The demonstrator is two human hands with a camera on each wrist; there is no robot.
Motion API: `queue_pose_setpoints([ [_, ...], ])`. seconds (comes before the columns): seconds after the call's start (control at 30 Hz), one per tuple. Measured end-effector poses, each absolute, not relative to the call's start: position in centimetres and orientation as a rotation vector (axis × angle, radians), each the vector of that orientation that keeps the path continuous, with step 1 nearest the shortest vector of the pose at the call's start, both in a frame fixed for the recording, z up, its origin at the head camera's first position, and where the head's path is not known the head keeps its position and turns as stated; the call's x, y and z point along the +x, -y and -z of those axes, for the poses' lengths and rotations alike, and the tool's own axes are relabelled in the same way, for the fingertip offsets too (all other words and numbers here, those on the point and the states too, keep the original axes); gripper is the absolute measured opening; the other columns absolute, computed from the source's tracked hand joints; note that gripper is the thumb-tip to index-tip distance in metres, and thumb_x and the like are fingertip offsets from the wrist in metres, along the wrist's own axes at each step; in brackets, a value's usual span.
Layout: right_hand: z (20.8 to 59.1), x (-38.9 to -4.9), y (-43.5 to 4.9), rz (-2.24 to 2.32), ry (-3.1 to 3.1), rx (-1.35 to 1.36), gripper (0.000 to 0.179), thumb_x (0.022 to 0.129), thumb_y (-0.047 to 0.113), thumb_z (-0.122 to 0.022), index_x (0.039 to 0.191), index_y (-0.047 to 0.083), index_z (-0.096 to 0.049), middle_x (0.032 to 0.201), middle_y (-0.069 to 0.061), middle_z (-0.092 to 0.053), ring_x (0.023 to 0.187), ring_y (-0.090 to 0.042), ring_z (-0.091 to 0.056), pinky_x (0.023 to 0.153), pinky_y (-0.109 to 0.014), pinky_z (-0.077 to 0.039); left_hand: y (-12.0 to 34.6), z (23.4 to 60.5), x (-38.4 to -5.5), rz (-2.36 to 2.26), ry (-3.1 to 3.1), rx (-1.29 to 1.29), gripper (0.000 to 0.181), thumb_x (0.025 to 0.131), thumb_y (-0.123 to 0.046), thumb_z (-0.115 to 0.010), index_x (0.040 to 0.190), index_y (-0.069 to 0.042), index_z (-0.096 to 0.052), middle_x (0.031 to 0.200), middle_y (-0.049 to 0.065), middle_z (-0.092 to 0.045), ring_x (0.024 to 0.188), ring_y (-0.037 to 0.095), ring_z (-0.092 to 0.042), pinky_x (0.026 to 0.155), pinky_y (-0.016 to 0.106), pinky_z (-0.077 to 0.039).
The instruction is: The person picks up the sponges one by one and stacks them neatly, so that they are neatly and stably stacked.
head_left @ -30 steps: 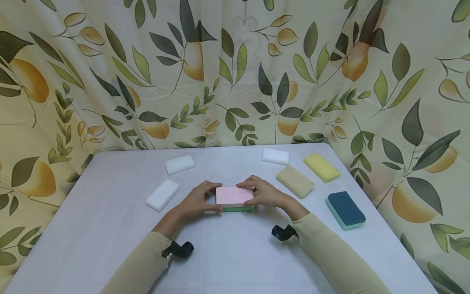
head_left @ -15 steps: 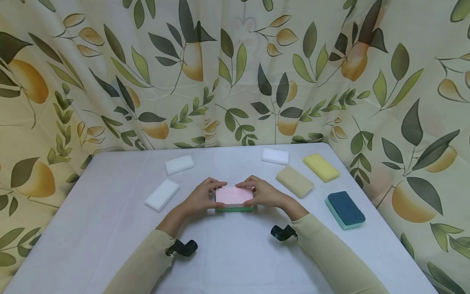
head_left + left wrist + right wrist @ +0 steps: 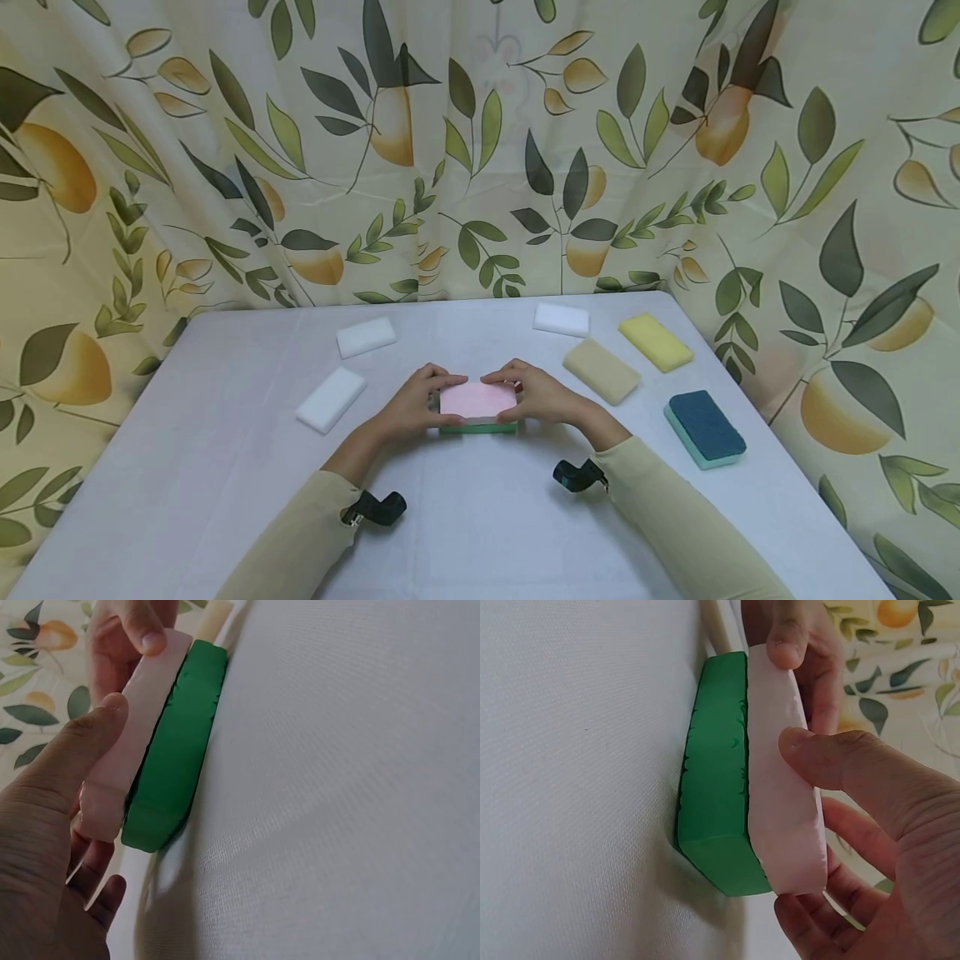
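A pink sponge (image 3: 477, 400) lies flat on a green sponge (image 3: 478, 429) at the middle of the table, their long sides lined up. My left hand (image 3: 408, 404) grips the pink sponge's left end, with the thumb on the near side and fingers at the far side. At the other end my right hand (image 3: 546, 397) grips it the same way. In the left wrist view a dark seam runs between the pink sponge (image 3: 142, 727) and the green sponge (image 3: 176, 739). The green sponge (image 3: 712, 765) rests on the cloth in the right wrist view, untouched by the fingers that show.
Two white sponges (image 3: 331, 400) lie on the left of the white-covered table (image 3: 165, 467). To the right are another white block (image 3: 562, 320), a beige sponge (image 3: 602, 371), a yellow sponge (image 3: 656, 342) and a dark blue-topped sponge (image 3: 707, 423). A patterned curtain (image 3: 480, 167) hangs behind.
My left hand has shifted slightly right, and its thumb and fingers have come in against the pink sponge's left end. The right hand and both stacked sponges look nearly unmoved.
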State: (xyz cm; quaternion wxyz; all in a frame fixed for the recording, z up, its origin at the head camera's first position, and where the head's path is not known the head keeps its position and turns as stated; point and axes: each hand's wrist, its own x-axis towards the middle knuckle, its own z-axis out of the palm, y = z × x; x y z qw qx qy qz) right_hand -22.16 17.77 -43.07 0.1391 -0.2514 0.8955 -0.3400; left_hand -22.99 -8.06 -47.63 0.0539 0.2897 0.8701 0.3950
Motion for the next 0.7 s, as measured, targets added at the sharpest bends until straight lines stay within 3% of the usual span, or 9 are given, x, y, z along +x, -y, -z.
queue_pose_setpoints([
  [0.23, 43.05, -22.25, -17.81, 0.962, -2.591, -0.710, 0.058, 0.078, 0.022, -0.084, 0.132, 0.018, -0.064, 0.120, -0.001, -0.055, 0.111, -0.019, -0.052, 0.096, -0.040, -0.044, 8.14, 47.46, -22.88, -1.204, -2.623, 0.863, 0.065, 0.076, -0.035, -0.085, 0.135, -0.018, -0.062, 0.115, 0.001, -0.051, 0.102, 0.017, -0.046, 0.088, 0.033, -0.040],
  [0.7, 42.57, -22.33, -18.05, 0.935, -2.598, -0.716, 0.059, 0.077, 0.029, -0.085, 0.132, 0.018, -0.064, 0.120, -0.001, -0.056, 0.107, -0.020, -0.054, 0.094, -0.040, -0.046, 8.08, 47.24, -22.94, -1.202, -2.599, 0.795, 0.064, 0.075, -0.035, -0.086, 0.134, -0.022, -0.063, 0.097, 0.002, -0.042, 0.089, 0.017, -0.039, 0.076, 0.029, -0.034],
])
